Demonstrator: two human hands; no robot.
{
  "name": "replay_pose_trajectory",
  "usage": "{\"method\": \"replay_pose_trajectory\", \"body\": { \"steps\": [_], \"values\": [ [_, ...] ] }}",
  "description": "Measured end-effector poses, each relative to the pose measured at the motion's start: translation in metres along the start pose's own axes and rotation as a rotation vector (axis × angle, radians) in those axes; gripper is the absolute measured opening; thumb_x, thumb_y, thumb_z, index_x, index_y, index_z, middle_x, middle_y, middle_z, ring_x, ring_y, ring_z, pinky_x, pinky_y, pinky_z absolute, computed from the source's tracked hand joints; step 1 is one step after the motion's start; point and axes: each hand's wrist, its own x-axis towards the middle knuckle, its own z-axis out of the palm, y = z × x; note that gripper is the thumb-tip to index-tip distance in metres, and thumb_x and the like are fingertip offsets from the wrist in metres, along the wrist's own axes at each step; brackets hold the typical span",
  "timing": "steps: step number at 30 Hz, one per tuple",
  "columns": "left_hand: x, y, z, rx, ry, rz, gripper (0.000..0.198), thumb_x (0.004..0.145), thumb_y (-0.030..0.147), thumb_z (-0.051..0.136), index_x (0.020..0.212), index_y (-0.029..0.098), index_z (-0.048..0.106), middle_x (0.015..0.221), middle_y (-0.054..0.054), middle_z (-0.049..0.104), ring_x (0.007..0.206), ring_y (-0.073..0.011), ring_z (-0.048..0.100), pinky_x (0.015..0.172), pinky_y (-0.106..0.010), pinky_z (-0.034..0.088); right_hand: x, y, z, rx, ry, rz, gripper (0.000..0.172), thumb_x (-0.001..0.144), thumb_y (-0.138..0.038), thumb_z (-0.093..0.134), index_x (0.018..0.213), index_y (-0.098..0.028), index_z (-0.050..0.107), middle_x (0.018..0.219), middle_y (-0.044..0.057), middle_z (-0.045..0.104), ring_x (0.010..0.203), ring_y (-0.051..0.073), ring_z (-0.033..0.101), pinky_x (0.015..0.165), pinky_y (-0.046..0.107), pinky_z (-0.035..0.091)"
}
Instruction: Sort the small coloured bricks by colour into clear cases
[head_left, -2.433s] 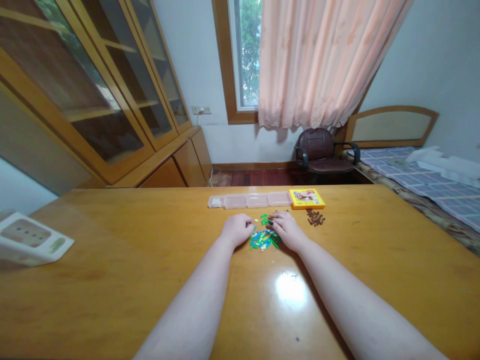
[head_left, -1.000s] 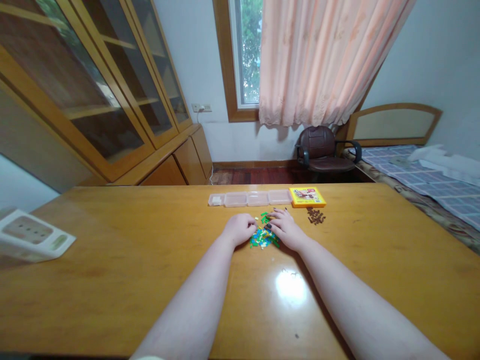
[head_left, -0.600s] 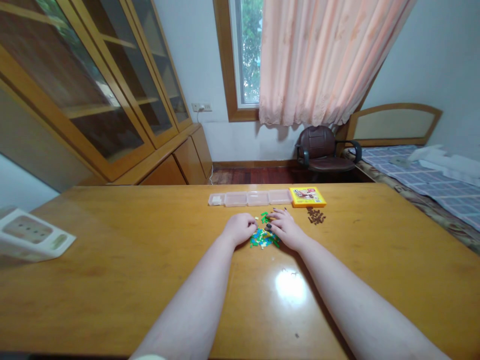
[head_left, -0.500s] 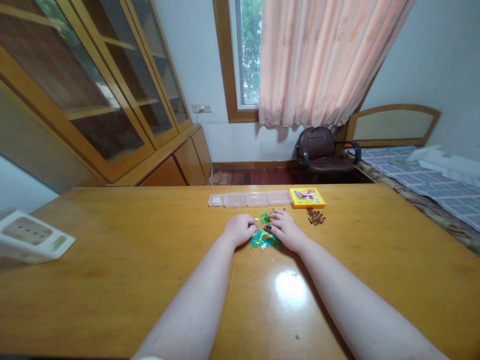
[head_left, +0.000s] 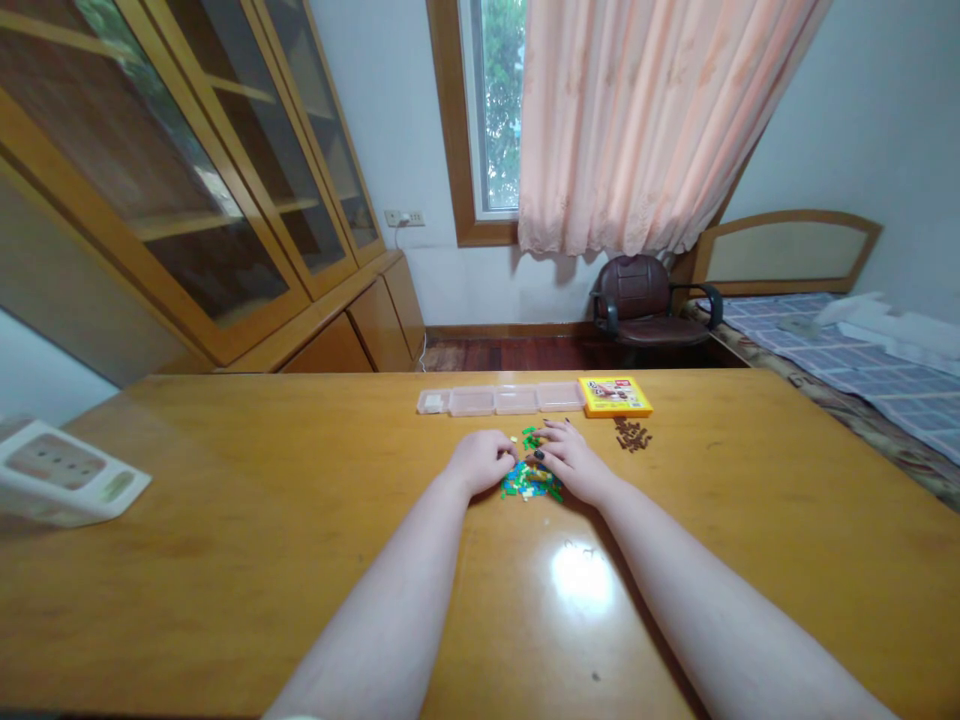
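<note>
Your left hand (head_left: 478, 461) and right hand (head_left: 571, 460) flank the brick pile (head_left: 529, 478), both touching it; fingers curled, whether they grip anything is unclear.

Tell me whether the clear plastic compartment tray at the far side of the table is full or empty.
Mostly empty: the clear plastic compartment tray shows a small white bit only in its leftmost compartment; the other three look bare, though tiny pieces would be hard to see.

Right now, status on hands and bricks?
Left hand curled, right hand flat, both on the small coloured bricks. Grip unclear. Brown pieces lie apart.
</note>
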Motion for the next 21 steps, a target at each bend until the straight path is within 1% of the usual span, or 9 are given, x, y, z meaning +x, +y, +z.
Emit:
{"method": "replay_pose_trajectory", "body": {
  "steps": [3, 5, 11, 13, 17, 21],
  "values": [
    [0.0003, -0.001, 0.0011, -0.006, -0.019, 0.022, 0.027, 0.074, 0.024, 0.048, 0.08, 0.025, 0.074, 0.082, 0.0, 0.071, 0.078, -0.0164, 0.06, 0.071, -0.024, 0.043, -0.001, -0.0023, 0.0011, -0.001, -0.061, 0.01, 0.032, 0.091, -0.038, 0.043, 0.101, -0.028, 0.072, 0.133, 0.005, 0.054, 0.13, 0.029, 0.036, 0.109, 0.056, 0.018],
    [0.0005, -0.001, 0.001, 0.002, -0.034, 0.018, 0.026, 0.074, 0.024, 0.048, 0.079, 0.024, 0.074, 0.082, 0.0, 0.071, 0.078, -0.0166, 0.06, 0.071, -0.024, 0.043, -0.0013, -0.0026, 0.0013, 0.005, -0.08, 0.02, 0.032, 0.091, -0.038, 0.043, 0.099, -0.028, 0.073, 0.134, 0.005, 0.053, 0.13, 0.029, 0.035, 0.109, 0.057, 0.017],
    [0.0007, 0.0002, -0.0007, 0.02, -0.067, 0.029, 0.025, 0.073, 0.024, 0.048, 0.074, 0.021, 0.073, 0.077, -0.002, 0.069, 0.074, -0.0166, 0.06, 0.07, -0.024, 0.043, 0.0, 0.0026, 0.0009, 0.039, 0.014, 0.012, 0.036, 0.091, -0.036, 0.042, 0.084, -0.026, 0.075, 0.118, 0.005, 0.064, 0.124, 0.027, 0.043, 0.107, 0.053, 0.024],
    [0.0006, 0.0005, -0.0007, 0.01, -0.071, 0.03, 0.025, 0.073, 0.024, 0.048, 0.075, 0.022, 0.073, 0.078, -0.002, 0.069, 0.075, -0.0165, 0.06, 0.07, -0.024, 0.044, 0.0002, 0.0037, 0.0008, 0.04, 0.035, 0.004, 0.037, 0.092, -0.035, 0.041, 0.083, -0.026, 0.075, 0.114, 0.005, 0.065, 0.121, 0.026, 0.045, 0.107, 0.052, 0.026],
    [0.0002, 0.0004, -0.0004, -0.006, -0.053, 0.032, 0.027, 0.073, 0.023, 0.048, 0.08, 0.023, 0.074, 0.081, -0.001, 0.07, 0.078, -0.0169, 0.06, 0.074, -0.025, 0.044, -0.0002, 0.0019, -0.0003, 0.053, 0.01, -0.05, 0.033, 0.092, -0.037, 0.042, 0.091, -0.028, 0.074, 0.116, 0.004, 0.064, 0.121, 0.025, 0.045, 0.107, 0.051, 0.027],
    [0.0003, -0.0007, -0.0002, 0.008, -0.037, 0.005, 0.027, 0.074, 0.023, 0.048, 0.08, 0.023, 0.074, 0.082, -0.001, 0.07, 0.079, -0.0176, 0.061, 0.076, -0.026, 0.045, -0.0005, -0.0016, -0.001, 0.08, -0.033, -0.071, 0.03, 0.09, -0.036, 0.045, 0.089, -0.028, 0.075, 0.119, 0.004, 0.064, 0.122, 0.025, 0.046, 0.108, 0.051, 0.025]
  ]
}}
